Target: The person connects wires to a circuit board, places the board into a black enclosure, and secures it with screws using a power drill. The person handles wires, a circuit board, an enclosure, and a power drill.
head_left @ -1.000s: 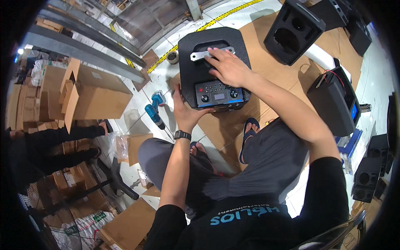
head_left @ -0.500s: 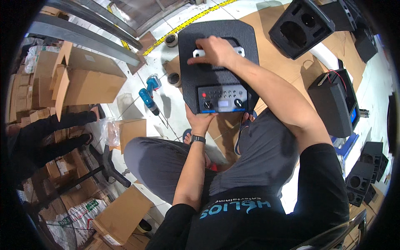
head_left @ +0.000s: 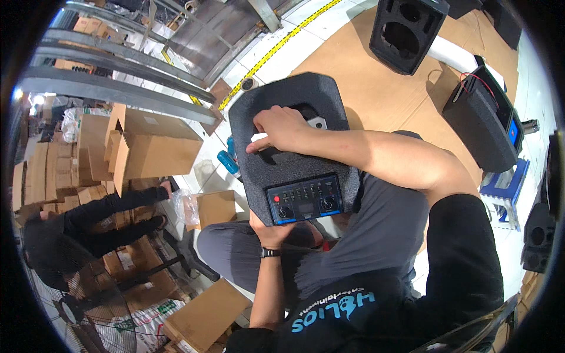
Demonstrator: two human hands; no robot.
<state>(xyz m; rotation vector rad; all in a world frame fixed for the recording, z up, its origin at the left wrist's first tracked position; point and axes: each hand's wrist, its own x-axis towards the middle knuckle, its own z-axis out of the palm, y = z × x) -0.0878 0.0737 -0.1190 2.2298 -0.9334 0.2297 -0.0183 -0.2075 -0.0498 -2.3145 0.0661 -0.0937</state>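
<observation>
Looks like the right hand's wrapped round the pale handle of the black speaker cabinet, mid-scene, with the left hand under its near edge, probably sharing the weight (fingers hidden, can't tell if it's gripping). Long axis runs near to far, far end leaning left, control panel up at the near end.
</observation>
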